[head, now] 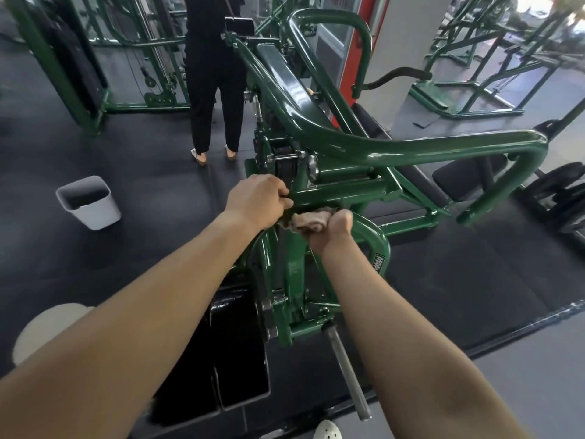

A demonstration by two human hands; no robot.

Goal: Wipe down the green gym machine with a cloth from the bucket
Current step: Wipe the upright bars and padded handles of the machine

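The green gym machine fills the middle of the view, with curved tubes rising toward the back. My left hand grips a horizontal green bar of the frame, fingers curled over it. Just to its right, my right hand holds a crumpled beige cloth pressed up against the underside of that bar. The white bucket stands on the black floor to the left, well apart from both hands.
A person in black clothes stands behind the machine at the back. More green machines line the back left and right. A steel weight peg juts toward me. Black weight plates lie at the right.
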